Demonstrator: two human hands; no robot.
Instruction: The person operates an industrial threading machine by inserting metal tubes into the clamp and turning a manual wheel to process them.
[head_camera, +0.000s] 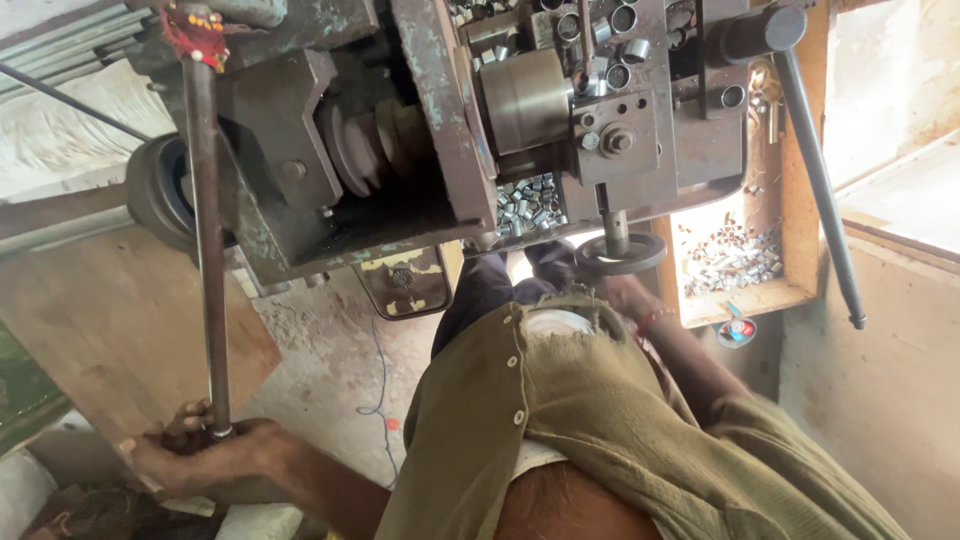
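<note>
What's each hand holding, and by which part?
The left hand grips the long rod at its near end. The right hand is at the handwheel, but it is blurred and a grip cannot be told.

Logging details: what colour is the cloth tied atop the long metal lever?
Red cloth, in the head view.
</note>
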